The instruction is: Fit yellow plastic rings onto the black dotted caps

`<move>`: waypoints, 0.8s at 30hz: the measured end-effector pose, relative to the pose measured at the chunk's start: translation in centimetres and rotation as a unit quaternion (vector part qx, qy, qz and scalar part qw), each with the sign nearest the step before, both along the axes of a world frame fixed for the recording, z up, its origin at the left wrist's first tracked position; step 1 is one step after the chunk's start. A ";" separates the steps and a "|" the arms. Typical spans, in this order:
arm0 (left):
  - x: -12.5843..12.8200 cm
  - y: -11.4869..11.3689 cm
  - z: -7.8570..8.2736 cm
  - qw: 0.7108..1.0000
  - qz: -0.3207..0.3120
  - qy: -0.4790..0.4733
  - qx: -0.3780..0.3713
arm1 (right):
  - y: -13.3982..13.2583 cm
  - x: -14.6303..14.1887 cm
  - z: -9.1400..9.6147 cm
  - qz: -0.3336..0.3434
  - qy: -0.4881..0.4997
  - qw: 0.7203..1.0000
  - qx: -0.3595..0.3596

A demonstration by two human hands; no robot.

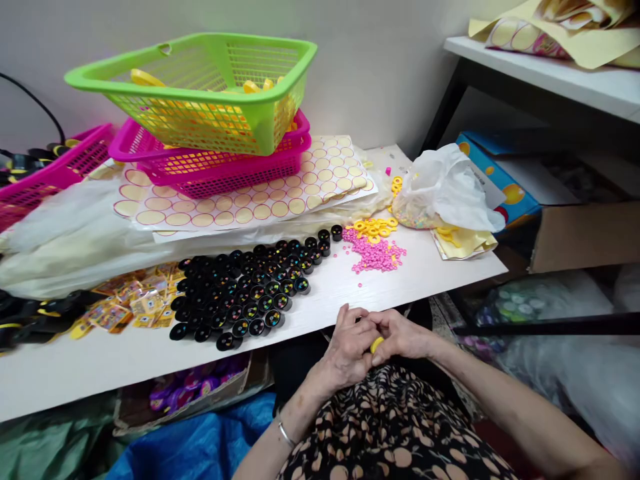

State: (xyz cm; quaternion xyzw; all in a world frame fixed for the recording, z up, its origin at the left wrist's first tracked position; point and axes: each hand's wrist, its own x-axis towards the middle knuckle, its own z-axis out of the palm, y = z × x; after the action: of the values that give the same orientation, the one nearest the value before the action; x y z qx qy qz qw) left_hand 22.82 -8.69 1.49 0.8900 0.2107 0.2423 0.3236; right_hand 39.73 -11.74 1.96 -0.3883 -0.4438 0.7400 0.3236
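Observation:
My left hand (350,343) and my right hand (401,335) meet at the table's front edge, above my lap. Their fingers close together around a small yellow round piece (377,345), mostly covered by the fingers. Just beyond lies a loose pile of tiny pink beads (375,255), with yellow rings (375,229) heaped behind it. To the left, many small black cups (240,293) stand close together in rows, several with coloured bits inside.
A green basket (260,127) of yellow parts sits on a pink basket (210,173), over sheets of round stickers (240,215). Small printed packets (135,300) lie left. At right are a plastic bag (445,187), an open carton (575,233) and a shelf (560,77).

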 end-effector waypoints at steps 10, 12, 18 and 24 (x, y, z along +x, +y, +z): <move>-4.0 5.4 2.6 0.973 0.138 0.044 0.180 | -0.4 -1.6 -2.5 0.132 -0.442 0.828 0.318; -4.7 6.8 2.9 0.931 0.229 0.146 0.245 | 0.2 -2.1 -3.7 0.182 -0.501 0.797 0.284; -5.0 8.6 3.1 0.877 0.244 0.282 0.304 | 2.8 -3.1 -7.1 0.233 -0.555 0.778 0.178; -4.5 8.5 3.1 0.896 0.210 0.266 0.288 | 2.7 -2.4 -6.1 0.203 -0.531 0.805 0.171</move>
State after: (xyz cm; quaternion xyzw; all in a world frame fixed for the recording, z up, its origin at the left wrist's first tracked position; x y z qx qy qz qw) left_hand 18.32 -0.15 4.58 0.9105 0.3921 0.1091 -0.0733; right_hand 37.38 -9.08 -4.16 -0.5601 -0.7342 0.3791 -0.0595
